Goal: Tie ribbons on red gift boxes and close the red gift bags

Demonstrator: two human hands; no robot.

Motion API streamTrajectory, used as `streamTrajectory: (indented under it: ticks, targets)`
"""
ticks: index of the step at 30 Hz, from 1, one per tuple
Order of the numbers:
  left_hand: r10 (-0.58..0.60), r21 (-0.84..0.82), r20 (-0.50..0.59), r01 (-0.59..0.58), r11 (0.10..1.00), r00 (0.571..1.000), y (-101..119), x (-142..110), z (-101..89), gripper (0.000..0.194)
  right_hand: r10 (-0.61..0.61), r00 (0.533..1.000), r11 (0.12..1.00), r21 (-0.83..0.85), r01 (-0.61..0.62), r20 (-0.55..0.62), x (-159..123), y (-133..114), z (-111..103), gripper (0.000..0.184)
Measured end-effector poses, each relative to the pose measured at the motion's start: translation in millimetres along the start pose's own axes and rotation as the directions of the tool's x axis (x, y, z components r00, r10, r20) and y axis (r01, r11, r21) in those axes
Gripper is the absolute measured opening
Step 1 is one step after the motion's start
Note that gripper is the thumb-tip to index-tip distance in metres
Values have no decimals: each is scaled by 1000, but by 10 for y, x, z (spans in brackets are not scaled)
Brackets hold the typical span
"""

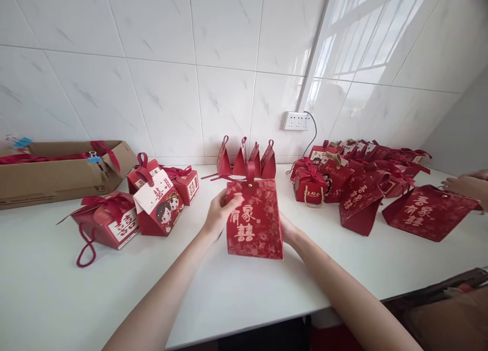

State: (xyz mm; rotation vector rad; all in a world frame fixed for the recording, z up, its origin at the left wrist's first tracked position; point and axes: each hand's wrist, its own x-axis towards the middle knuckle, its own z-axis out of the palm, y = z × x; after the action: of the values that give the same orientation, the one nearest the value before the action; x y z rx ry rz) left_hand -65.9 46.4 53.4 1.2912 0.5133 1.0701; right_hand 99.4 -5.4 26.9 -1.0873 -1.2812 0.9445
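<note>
A red paper gift box (255, 224) with pale Chinese lettering and a ribbon loop on top stands upright in front of me. My left hand (221, 213) grips its left side, thumb across the front face. At its right side is my right hand (287, 229), its fingers mostly hidden behind the box. Behind it, a row of several narrow red boxes (224, 163) with loops stands by the wall. To the left sit a white-and-red box (158, 201) with cartoon faces and a red box (109, 221) with a bow and a cord handle.
An open cardboard carton (64, 178) holding red ribbon lies at the left. Many red boxes (353, 180) crowd the right side. Another person's hand (465, 184) is at the far right, by a red box (430, 213). A power strip (296, 120) hangs on the tiled wall.
</note>
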Motion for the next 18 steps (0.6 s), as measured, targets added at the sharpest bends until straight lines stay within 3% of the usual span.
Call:
streamTrajectory:
  ticks: [3,7,10,13,16,18]
  targets:
    - [84,84,-172,-71,994,982,3,31,-36,35,47,994,990,129,-59,97,42,-25,-84,64]
    - [27,91,-276,-2,996,961,-7,60,-51,37,121,983,950,272,-156,140,40,-10,-155,39]
    - [-142,-105,-206,122,987,968,18,74,-39,44,272,953,857,417,-303,132,45,1,-114,35]
    - [-261,-187,-41,249,950,965,42,73,-16,45,320,937,751,565,-341,140,70,-5,-65,37]
    - [-258,-128,97,269,955,961,36,59,7,38,294,943,747,577,-330,159,88,-7,-66,32]
    - [-235,-115,116,248,962,965,26,47,18,36,291,944,759,563,-326,153,88,-3,-86,31]
